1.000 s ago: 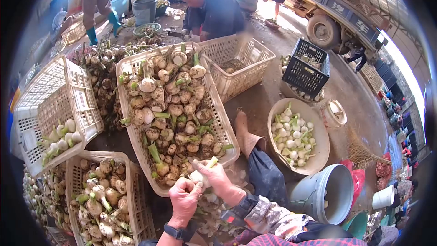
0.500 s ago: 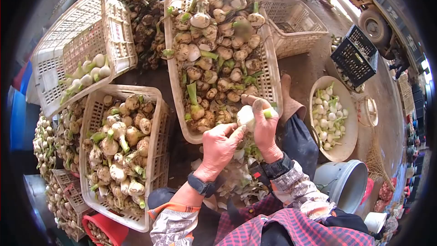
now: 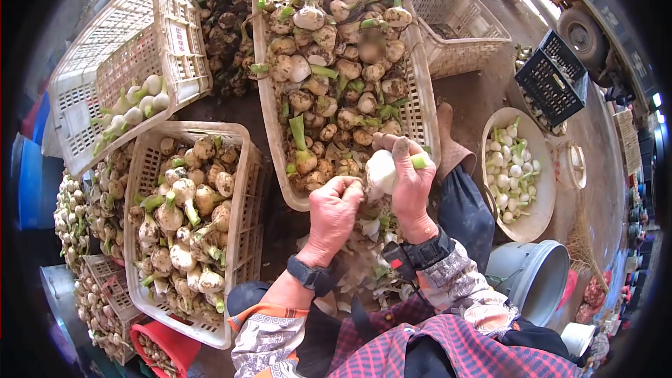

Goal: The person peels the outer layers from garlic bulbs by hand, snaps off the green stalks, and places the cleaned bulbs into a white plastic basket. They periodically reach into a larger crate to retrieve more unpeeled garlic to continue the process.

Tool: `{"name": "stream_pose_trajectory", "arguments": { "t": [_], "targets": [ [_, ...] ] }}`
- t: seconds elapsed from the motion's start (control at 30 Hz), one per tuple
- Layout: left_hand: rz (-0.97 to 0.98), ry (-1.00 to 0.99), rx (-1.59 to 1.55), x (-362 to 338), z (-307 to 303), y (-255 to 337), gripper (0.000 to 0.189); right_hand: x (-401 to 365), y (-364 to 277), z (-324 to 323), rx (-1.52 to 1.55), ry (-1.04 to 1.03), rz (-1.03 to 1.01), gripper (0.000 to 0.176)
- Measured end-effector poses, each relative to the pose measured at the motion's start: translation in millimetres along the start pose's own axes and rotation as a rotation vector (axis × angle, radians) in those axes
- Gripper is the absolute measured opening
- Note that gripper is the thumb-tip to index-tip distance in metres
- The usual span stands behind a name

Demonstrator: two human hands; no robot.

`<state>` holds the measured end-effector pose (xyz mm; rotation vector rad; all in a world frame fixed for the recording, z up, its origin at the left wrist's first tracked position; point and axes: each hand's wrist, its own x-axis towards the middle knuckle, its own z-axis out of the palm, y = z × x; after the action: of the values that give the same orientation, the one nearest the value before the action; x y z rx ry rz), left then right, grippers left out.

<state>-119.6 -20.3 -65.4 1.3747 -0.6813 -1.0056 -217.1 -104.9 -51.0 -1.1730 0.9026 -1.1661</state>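
Gripping the bulb (image 3: 381, 168), the right hand (image 3: 411, 192) is holding it stem-end rightward. The left hand (image 3: 334, 211) is pinching its left side.

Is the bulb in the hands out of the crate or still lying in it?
Out: the right hand and left hand hold the bulb raised over the crate near its front rim, off the heap.

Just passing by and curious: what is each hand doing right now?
Left hand: curled shut, against the white bulb.
Right hand: closed, holding the white bulb.
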Motion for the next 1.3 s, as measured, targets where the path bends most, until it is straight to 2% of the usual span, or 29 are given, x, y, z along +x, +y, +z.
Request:
{"name": "stream_pose_trajectory", "arguments": {
  "t": [0.03,0.07,0.2,0.27,0.3,0.4,0.43,0.47,0.53,0.57,0.67,0.7,0.73,0.8,0.83,0.87,0.93,0.97,1.0,1.07,1.17,1.2,1.23,1.27,1.3],
  "targets": [
    [-0.063,-0.030,-0.104,-0.1,-0.6,8.8,0.013,1.6,1.2,-2.1,-0.004,-0.002,0.011,0.032],
    [-0.126,-0.059,-0.207,0.6,-2.3,13.9,0.015,1.4,2.6,-2.8,-0.092,-0.027,-0.075,0.030],
    [-0.088,-0.194,0.035,6.2,-13.9,2.8,0.018,-0.1,11.3,-10.0,-0.459,-0.170,-0.484,0.019],
    [-0.065,-0.165,0.061,6.2,-13.8,3.5,0.016,0.1,5.7,-9.4,-0.601,-0.235,-0.649,0.017],
    [-0.051,-0.136,0.074,6.8,-13.0,0.2,0.015,-0.8,5.8,-9.0,-0.615,-0.247,-0.658,0.017],
    [-0.067,-0.063,0.048,5.0,-8.2,3.4,0.015,-6.4,12.2,-7.4,-0.339,-0.184,-0.281,0.019],
    [-0.079,-0.039,0.028,5.5,-8.2,5.5,0.015,-7.3,4.0,-4.1,-0.068,-0.093,-0.063,0.026],
    [-0.115,-0.038,0.018,6.1,-10.3,-0.5,0.015,-3.6,3.8,-9.2,0.003,-0.066,-0.008,0.035],
    [-0.183,-0.022,-0.023,6.5,-10.6,-14.3,0.014,1.6,5.2,-10.4,0.423,0.086,0.135,0.041],
    [-0.195,-0.029,-0.055,6.4,-11.3,-18.1,0.013,3.2,2.6,-11.0,0.344,0.090,0.114,0.042],
    [-0.238,-0.092,-0.142,5.7,-9.1,-18.0,0.010,15.9,9.3,-18.1,0.475,0.059,0.265,0.042],
    [-0.143,-0.086,-0.156,7.9,-9.2,-24.1,0.016,22.1,22.8,-25.8,0.501,0.114,0.316,0.042],
    [-0.080,-0.082,-0.069,10.1,-13.6,-19.1,0.035,25.8,28.1,-31.4,0.512,0.123,0.335,0.041],
    [-0.055,0.054,-0.183,12.4,-13.4,-5.7,0.055,27.5,29.5,-33.9,0.536,0.142,0.387,0.041],
    [-0.005,0.000,-0.100,14.4,-18.0,-3.8,0.072,23.8,26.1,-31.3,0.506,0.159,0.390,0.043],
    [0.070,-0.045,-0.095,14.1,-13.5,-3.0,0.078,20.6,22.3,-26.8,0.510,0.149,0.391,0.044],
    [0.025,-0.216,0.037,6.8,-7.0,-3.7,0.081,16.2,18.6,-18.2,0.521,0.126,0.388,0.045],
    [-0.180,-0.326,-0.060,2.9,-3.5,-1.1,0.084,14.9,21.6,-17.7,0.538,0.056,0.385,0.045],
    [-0.148,-0.339,-0.143,2.1,2.6,-2.9,0.069,11.3,17.9,-12.7,0.468,0.024,0.392,0.044],
    [-0.416,-0.494,-0.296,0.2,-6.4,-0.1,0.048,1.4,7.9,-1.3,0.326,-0.036,0.406,0.042],
    [-0.258,-0.518,0.010,4.1,-13.0,-22.2,0.026,2.5,15.1,-4.9,0.254,-0.065,0.432,0.038],
    [-0.159,-0.465,-0.045,0.0,-7.0,-19.9,0.020,6.3,20.8,-9.0,0.254,-0.077,0.459,0.037],
    [-0.070,-0.502,-0.007,-6.3,-0.2,-14.0,0.021,14.9,42.5,-23.6,0.237,-0.012,0.488,0.035],
    [0.027,-0.523,0.040,-12.1,4.4,-5.3,0.022,35.9,96.9,-54.1,0.468,0.095,0.540,0.033],
    [0.202,-0.561,0.148,-18.1,3.6,6.7,0.022,36.4,81.2,-55.8,0.631,0.099,0.567,0.031]
  ]
}}
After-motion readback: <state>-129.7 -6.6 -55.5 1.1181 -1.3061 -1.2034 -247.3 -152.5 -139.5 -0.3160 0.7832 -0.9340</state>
